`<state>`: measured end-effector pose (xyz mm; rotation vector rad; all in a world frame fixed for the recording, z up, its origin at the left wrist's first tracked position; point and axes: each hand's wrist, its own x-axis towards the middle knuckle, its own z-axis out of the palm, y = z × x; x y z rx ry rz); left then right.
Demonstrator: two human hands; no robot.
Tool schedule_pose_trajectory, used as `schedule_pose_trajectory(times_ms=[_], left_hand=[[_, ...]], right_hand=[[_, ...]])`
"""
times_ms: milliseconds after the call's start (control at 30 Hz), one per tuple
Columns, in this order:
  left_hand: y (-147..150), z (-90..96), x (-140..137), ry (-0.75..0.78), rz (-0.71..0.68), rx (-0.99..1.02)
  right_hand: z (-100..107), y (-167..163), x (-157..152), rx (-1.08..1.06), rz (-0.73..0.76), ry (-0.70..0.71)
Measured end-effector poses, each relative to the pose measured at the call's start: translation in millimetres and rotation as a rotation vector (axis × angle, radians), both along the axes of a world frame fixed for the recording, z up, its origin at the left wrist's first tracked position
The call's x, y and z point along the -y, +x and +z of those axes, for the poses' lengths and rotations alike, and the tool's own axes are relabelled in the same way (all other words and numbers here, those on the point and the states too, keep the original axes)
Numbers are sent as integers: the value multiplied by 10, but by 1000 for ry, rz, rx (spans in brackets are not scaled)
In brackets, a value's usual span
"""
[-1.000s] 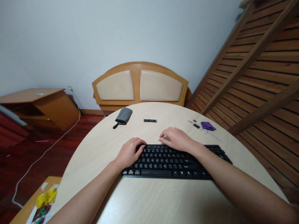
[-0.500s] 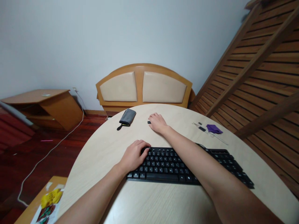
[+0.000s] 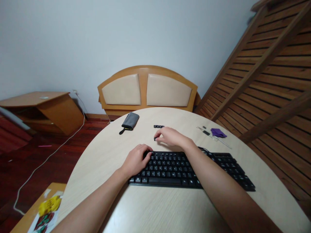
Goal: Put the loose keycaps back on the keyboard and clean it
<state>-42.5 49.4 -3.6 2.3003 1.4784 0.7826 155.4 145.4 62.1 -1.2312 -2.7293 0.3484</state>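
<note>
A black keyboard [image 3: 165,174] lies on the round pale table [image 3: 107,139]. My left hand [image 3: 136,160] is closed on its top left corner, thumb over the upper keys and fingers along the far edge. Beyond the keyboard, my right hand [image 3: 168,136] pinches a small black keycap [image 3: 155,139] between thumb and fingertips, just above the tabletop. Farther back, several loose keycaps [image 3: 158,126] stand in a short row, its right end partly behind my right hand. My right forearm hides part of the keyboard's right side.
A grey pouch [image 3: 130,120] with a black strap lies at the back left. On the right are a purple cloth [image 3: 218,132], thin tools [image 3: 206,132] and a pale stick. The keyboard's cable [image 3: 203,149] bunches behind it. A wooden headboard [image 3: 143,87] stands past the table.
My right hand has drawn back from the keycap row toward the keyboard, with a keycap now showing in its pinch. The row has come into view. My left hand stays on the keyboard.
</note>
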Motion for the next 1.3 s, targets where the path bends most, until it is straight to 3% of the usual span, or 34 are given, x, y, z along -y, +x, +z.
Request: schedule_pose_trajectory(times_ms=[200,600,1000,1300], left_hand=[[7,8,-2,-10,10,0],[7,16,-1,-12,-8,3],[3,16,-2,-14,-11,-14],[2,13,-2,-8,-15,-7]], right_hand=[[82,213,297,-164,59,-203],[14,82,356,17,48,-248],[36,87,358,22,44,-247],[42,-15,478,146,-6,-74]])
